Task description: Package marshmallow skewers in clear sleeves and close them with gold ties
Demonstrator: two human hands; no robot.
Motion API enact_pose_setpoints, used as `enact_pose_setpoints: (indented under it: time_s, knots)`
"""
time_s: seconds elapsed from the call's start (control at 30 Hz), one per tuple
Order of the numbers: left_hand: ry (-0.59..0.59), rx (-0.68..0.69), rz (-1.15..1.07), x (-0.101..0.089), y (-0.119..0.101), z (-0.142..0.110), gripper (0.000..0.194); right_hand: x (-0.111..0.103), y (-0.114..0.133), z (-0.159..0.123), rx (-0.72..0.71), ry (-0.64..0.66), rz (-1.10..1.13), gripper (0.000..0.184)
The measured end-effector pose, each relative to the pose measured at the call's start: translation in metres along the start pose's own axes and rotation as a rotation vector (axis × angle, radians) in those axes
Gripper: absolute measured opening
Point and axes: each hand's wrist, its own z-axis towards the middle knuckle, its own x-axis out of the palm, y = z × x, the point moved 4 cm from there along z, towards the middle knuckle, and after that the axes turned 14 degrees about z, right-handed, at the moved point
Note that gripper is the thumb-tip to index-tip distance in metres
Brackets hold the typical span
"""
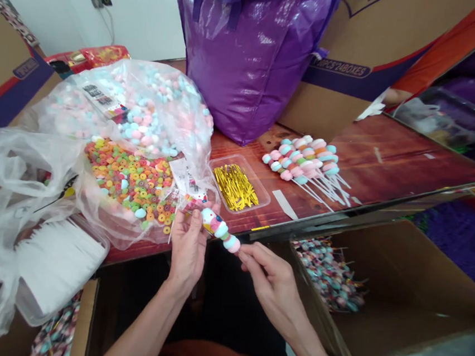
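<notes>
In front of me, at the table's edge, is a marshmallow skewer (231, 243) of pastel pieces with gummy rings between them. My right hand (272, 279) pinches its lower end; the stick there is mostly hidden by the fingers. My left hand (189, 246) is closed on a small clear printed bag (208, 220), which surrounds the skewer's upper part. Just beyond lies a clear tray (263, 194) of gold twist ties (236, 186). More marshmallow skewers (304, 159) lie stacked to the right, their white sticks toward me.
Left are a large bag of marshmallows (177, 102), gummy rings (132, 176) and a tub of white sticks (59, 256). A purple bag (249, 56) and carton (324, 105) stand behind. Below right, an open box (399, 328) holds wrapped skewers. Another person's arm (396, 97) shows at right.
</notes>
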Motion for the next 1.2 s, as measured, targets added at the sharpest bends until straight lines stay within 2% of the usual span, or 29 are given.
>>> enact_pose_setpoints:
  time_s: [0.2,0.4,0.5,0.6,0.7,0.8,0.93,1.0,1.1,1.2]
  knots:
    - [0.081,-0.026,0.118,0.005,-0.003,-0.003,0.037,0.006,-0.004,0.003,-0.006,0.030,0.022,0.023]
    - [0.101,-0.061,0.114,0.003,-0.008,-0.002,0.031,0.009,0.011,0.003,-0.291,-0.048,-0.207,0.024]
    - [0.060,-0.042,0.050,-0.001,-0.009,0.000,0.028,0.012,0.014,0.001,-0.293,-0.042,-0.227,0.024]
    - [0.087,-0.027,0.023,-0.001,-0.008,0.002,0.027,0.012,0.011,0.001,-0.213,-0.041,-0.105,0.021]
    - [0.143,-0.026,0.046,0.000,-0.006,0.001,0.030,0.011,0.004,0.003,-0.069,0.009,0.045,0.021]
    - [0.184,-0.037,0.062,0.001,-0.003,0.000,0.031,0.011,-0.006,0.004,0.137,0.063,0.214,0.022]
    - [0.222,-0.057,0.091,0.003,0.000,-0.001,0.029,0.021,-0.023,-0.001,0.450,0.101,0.608,0.026]
    - [0.235,-0.065,0.104,0.004,0.000,-0.001,0.027,0.027,-0.030,-0.003,0.556,0.084,0.783,0.030]
    - [0.236,-0.076,0.113,0.004,-0.002,0.000,0.027,0.027,-0.036,-0.005,0.591,0.017,0.848,0.032]
    - [0.241,-0.100,0.129,0.003,-0.004,0.000,0.025,0.016,-0.036,-0.004,0.505,-0.054,0.707,0.031]
